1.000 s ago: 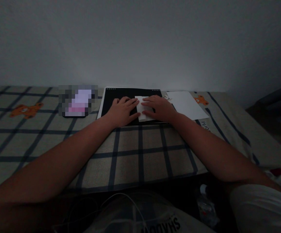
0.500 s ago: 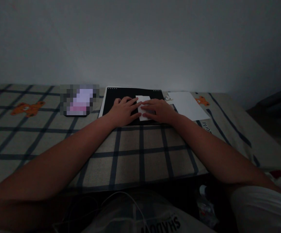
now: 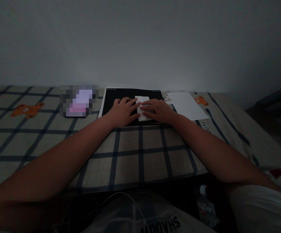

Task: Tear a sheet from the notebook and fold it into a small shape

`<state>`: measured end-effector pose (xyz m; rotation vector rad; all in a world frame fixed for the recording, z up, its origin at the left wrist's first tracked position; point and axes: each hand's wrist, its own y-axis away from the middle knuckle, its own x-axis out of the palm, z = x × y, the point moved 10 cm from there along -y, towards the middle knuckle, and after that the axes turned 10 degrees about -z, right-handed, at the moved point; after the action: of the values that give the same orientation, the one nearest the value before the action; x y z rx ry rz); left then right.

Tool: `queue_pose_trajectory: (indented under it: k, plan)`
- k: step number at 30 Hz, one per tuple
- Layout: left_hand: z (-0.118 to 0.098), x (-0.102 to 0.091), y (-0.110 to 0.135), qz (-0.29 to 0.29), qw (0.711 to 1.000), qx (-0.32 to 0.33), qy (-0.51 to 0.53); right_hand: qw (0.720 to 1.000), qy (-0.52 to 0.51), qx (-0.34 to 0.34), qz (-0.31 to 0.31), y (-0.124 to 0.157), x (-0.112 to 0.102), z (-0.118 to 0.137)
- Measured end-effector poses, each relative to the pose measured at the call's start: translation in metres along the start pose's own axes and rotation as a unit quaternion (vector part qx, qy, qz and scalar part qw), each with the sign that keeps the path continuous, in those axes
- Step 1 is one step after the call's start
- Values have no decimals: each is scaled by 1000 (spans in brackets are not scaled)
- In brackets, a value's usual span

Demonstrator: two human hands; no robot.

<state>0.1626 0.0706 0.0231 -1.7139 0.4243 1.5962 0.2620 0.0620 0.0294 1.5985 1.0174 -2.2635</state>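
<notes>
A small white piece of paper (image 3: 143,99), apparently folded, lies on a black sheet or board (image 3: 110,100) with rows of white dots along its far edge. My left hand (image 3: 123,112) rests on the black surface, fingers spread, with its fingertips touching the paper's left side. From the right, my right hand (image 3: 159,110) lays its outstretched fingers across the paper, and they cover part of it. Neither hand grips the paper. Whether it has further folds underneath is hidden.
A larger white sheet (image 3: 187,105) lies to the right, beside small white scraps (image 3: 166,98). A phone (image 3: 79,102) with a blurred screen lies at the left. Everything rests on a checked cloth (image 3: 128,155) against a grey wall (image 3: 140,42). A plastic bottle (image 3: 206,207) shows below the edge.
Both hands keep nearly the same place on the paper. The whole view has shifted very slightly; nothing has been picked up or let go.
</notes>
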Motion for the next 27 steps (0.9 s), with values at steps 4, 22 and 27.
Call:
queue_pose_trajectory:
  k: [4,22,27]
  plan:
    - [0,1,1,6,1000,-1,-5,1000,-14,-7,-1,0,1,-3]
    - [-4,-2,0,-2,1000,14,4,999,-7,-43,-17,-1,-12,11]
    - [-4,-1,0,3,1000,12,-1,999,-17,-35,-5,0,-12,12]
